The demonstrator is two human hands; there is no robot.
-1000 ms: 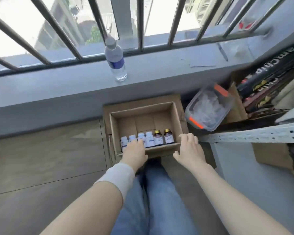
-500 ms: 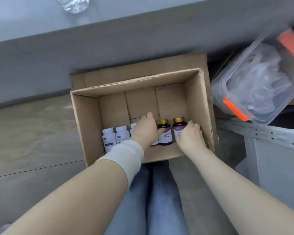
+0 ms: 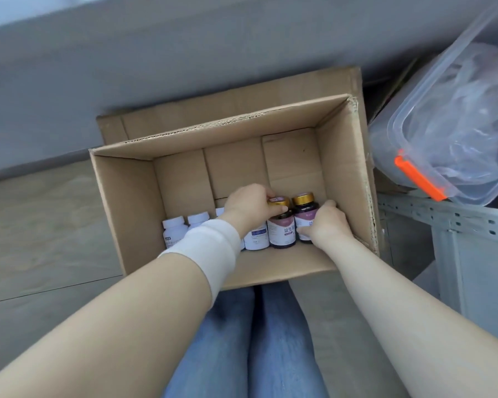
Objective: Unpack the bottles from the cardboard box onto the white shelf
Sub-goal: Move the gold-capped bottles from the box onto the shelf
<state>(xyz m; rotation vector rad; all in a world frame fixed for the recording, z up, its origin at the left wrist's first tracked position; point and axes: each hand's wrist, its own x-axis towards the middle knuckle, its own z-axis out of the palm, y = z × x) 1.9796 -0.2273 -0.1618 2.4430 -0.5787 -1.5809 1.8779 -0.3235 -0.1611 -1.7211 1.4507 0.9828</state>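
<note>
The brown cardboard box (image 3: 121, 202) stands open on the floor, in front of the person's knees. A row of bottles stands upright along its near wall: white plastic bottles (image 3: 173, 228) at the left and two dark ones at the right. The left hand (image 3: 249, 205) holds one dark bottle with a gold cap (image 3: 281, 234) from above, its fingers (image 3: 279, 209) curled around the cap. The right hand (image 3: 327, 222) is wrapped around the side of the second dark bottle with a gold cap (image 3: 305, 215), just beside the first. Neither bottle looks lifted yet.

The white metal shelf (image 3: 443, 222) is at the right, and the part in view carries only a clear plastic tub with an orange latch (image 3: 449, 124). I judge the unpacking is at its beginning, with every visible bottle left to move.
</note>
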